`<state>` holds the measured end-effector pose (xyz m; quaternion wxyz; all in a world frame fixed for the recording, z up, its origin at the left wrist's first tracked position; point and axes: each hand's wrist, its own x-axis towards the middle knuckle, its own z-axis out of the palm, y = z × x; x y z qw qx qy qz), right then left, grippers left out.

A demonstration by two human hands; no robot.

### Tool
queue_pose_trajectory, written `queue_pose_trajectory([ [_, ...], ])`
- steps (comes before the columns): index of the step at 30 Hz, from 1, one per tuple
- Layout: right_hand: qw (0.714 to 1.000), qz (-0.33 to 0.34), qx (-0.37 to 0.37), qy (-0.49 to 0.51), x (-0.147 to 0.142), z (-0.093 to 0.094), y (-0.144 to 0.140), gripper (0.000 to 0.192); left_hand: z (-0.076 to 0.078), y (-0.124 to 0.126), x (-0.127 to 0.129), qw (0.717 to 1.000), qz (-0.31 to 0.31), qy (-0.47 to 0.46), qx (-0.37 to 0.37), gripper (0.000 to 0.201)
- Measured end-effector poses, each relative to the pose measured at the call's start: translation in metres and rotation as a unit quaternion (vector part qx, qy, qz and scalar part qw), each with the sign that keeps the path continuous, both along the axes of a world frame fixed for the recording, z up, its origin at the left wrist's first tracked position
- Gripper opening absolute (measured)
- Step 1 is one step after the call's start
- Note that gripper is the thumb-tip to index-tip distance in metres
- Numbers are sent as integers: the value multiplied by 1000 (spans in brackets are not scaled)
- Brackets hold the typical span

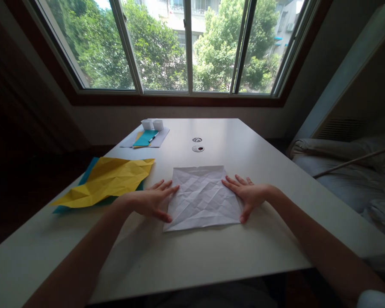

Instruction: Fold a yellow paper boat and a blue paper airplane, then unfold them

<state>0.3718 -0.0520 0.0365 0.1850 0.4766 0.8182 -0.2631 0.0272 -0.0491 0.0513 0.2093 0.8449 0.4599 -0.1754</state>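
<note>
A creased white square of paper (202,197) lies flat on the white table (192,256) in front of me. My left hand (150,201) rests palm down at the sheet's left edge, fingers spread, fingertips touching the paper. My right hand (248,194) lies flat on the sheet's right edge, fingers apart, thumb near the lower right corner. Neither hand grips anything.
A crumpled yellow sheet (107,179) lies over a teal sheet (90,169) at the left. Farther back are a teal paper with a pen (153,137) and small white boxes (152,124). Two round table holes (198,148) sit mid-table. A window is behind; bedding lies at the right.
</note>
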Motion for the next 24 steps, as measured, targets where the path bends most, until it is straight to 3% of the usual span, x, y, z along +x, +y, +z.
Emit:
queue_pose_trajectory([
  [5, 998, 4, 40, 53, 1, 7, -1, 124, -11, 4, 13, 972, 16, -118, 202, 59],
  [8, 987, -3, 119, 104, -9, 8, -6, 101, -17, -6, 37, 962, -27, -144, 231, 51],
  [12, 965, 39, 189, 176, -36, -4, -18, 81, -19, -25, 60, 973, -53, -96, 201, 70],
  [18, 960, 95, 191, 180, -61, -22, -31, 94, -19, -33, 63, 987, -40, -56, 142, 107],
  [24, 959, 79, 212, 173, -63, -23, -33, 91, -21, -29, 63, 989, -30, -69, 129, 114],
])
